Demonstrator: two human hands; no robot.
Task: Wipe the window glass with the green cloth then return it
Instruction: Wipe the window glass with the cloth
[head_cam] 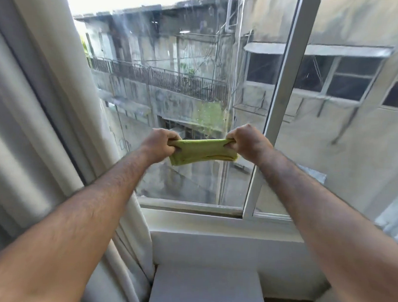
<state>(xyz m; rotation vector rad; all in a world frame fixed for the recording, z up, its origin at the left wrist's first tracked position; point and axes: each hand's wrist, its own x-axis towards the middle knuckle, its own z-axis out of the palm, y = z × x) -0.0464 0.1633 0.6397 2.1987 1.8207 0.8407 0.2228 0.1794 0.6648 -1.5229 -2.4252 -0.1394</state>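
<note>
Green cloth held stretched between two fists in front of the window glass.

At the far left the curtain (pixel 37 113) is seen drawn aside, leaving the pane uncovered. The left hand (pixel 158 143) is clenched on one end of the green cloth (pixel 202 152), which is pulled taut and folded into a band just before the window glass (pixel 173 86); the other end is gripped by the right hand (pixel 248 142). Such a hold is judged to flatten or refold the cloth for wiping. The white frame (pixel 283 90) stands to the right.
</note>
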